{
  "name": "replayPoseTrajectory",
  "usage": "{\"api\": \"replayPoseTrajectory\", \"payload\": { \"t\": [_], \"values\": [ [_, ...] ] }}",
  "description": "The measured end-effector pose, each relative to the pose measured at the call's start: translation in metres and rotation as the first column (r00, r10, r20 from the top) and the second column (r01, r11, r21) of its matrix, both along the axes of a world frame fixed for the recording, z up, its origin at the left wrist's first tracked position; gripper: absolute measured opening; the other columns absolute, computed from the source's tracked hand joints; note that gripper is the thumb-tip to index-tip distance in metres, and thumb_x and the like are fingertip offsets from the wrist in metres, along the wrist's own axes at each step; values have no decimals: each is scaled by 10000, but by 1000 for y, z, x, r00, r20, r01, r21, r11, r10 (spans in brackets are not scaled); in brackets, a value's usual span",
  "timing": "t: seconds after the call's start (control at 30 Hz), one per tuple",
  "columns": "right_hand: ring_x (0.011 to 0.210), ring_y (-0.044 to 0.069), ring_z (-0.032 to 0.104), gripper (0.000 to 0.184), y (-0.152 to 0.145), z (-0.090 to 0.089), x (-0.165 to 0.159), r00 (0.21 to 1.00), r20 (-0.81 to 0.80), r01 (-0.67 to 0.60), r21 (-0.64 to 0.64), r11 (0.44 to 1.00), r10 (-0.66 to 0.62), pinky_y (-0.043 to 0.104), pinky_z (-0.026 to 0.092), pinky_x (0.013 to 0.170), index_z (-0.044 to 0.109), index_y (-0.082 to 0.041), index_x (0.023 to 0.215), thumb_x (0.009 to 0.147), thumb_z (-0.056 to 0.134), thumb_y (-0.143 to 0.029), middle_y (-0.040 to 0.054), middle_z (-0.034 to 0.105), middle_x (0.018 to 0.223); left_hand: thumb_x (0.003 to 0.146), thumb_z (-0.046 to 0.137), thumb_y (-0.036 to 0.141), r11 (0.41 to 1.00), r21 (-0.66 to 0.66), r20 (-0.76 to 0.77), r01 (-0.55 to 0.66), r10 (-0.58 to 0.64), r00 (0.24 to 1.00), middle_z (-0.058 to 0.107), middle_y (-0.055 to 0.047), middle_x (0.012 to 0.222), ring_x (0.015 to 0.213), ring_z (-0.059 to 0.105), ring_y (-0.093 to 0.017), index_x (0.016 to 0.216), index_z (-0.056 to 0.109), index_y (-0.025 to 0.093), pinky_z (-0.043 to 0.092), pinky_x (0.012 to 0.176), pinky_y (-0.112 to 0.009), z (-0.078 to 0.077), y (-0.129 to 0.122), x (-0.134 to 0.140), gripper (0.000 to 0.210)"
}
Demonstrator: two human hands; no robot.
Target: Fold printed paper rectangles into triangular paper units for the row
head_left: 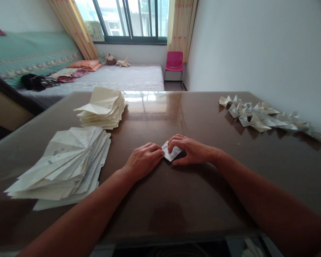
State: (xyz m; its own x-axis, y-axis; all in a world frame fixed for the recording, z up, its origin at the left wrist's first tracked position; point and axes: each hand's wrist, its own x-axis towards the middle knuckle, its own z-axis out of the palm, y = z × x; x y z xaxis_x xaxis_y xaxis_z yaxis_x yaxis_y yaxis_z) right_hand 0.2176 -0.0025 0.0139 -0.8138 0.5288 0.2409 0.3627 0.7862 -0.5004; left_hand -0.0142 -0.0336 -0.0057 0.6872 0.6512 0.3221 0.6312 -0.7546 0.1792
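A small square of folded printed paper [172, 152] lies on the glossy brown table in front of me, turned so a corner points towards me. At its left corner, my left hand [146, 159] has its fingers together and pressed on the paper's edge; the thumb is mostly hidden. My right hand [188, 149] arches over the right side, its thumb and forefinger apart with the paper between and beneath them. Whether the right fingertips touch the paper I cannot tell.
Left on the table [203, 200] are a stack of creased printed sheets [69, 160] and, behind it, a stack of yellowish sheets [103, 109]. Several folded paper shapes [256, 114] stand at the right by the wall. A bed [139, 76] and a pink chair [174, 61] are beyond.
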Motion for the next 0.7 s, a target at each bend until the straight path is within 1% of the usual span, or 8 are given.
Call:
{"api": "replayPoseTrajectory", "payload": {
  "t": [0.07,0.13,0.2,0.33,0.4,0.53,0.6,0.7],
  "values": [
    [914,182,525,254,3,-1,3,999,30,18,-10,1000,-17,322,433,834,613,-192,934,710,724,-244,35,606,912,937,437,298,999,-5,3,-32,32,999,658,-33,970,913,580,-153,1003,630,225,465,806,-268,-1,0,0,217],
    [877,169,528,198,6,-4,6,999,37,24,-22,999,-23,296,436,794,630,-189,919,734,697,-209,29,598,875,931,445,320,997,-7,-9,-76,76,997,658,-31,957,916,585,-160,1003,609,223,463,786,-268,-1,-1,1,203],
    [874,165,534,191,7,-6,7,1000,23,1,-39,999,0,290,440,792,645,-190,933,748,690,-217,33,605,889,927,450,332,994,-5,-29,-109,109,994,658,-27,952,916,590,-167,1003,584,223,460,766,-270,-1,-2,1,189],
    [994,179,534,310,3,-3,4,999,-46,-30,-51,998,28,336,428,902,631,-203,1091,797,665,-293,65,621,1055,916,467,330,992,-20,-23,-121,121,992,660,-15,948,909,600,-166,994,550,226,458,759,-267,1,-3,2,154],
    [1036,178,528,291,0,0,1,998,-51,-43,-58,997,40,353,409,946,621,-213,1136,854,598,-279,68,625,1100,907,480,336,991,-30,-3,-131,131,991,662,-11,941,890,607,-162,993,533,222,459,751,-262,1,-3,2,151],
    [1066,162,527,271,-1,3,-3,997,-32,-72,-100,992,69,357,380,986,623,-208,1140,937,444,-223,62,632,1113,902,487,359,989,-29,-11,-144,143,990,664,-9,936,881,613,-168,996,517,222,461,737,-264,2,-4,2,169],
    [1052,165,527,246,2,2,-3,998,-16,-59,-94,994,57,357,382,980,630,-206,1108,913,480,-212,58,632,1098,904,488,350,990,-27,-28,-140,139,990,663,-13,938,884,612,-170,995,526,223,462,737,-266,2,-4,2,161],
    [1022,176,525,234,5,-2,-3,999,20,-34,-64,997,36,359,388,965,638,-212,1033,803,608,-178,41,634,1070,922,461,300,995,1,-25,-99,99,995,657,-32,946,911,599,-166,973,559,213,464,785,-274,0,-3,3,141]
  ]
}}
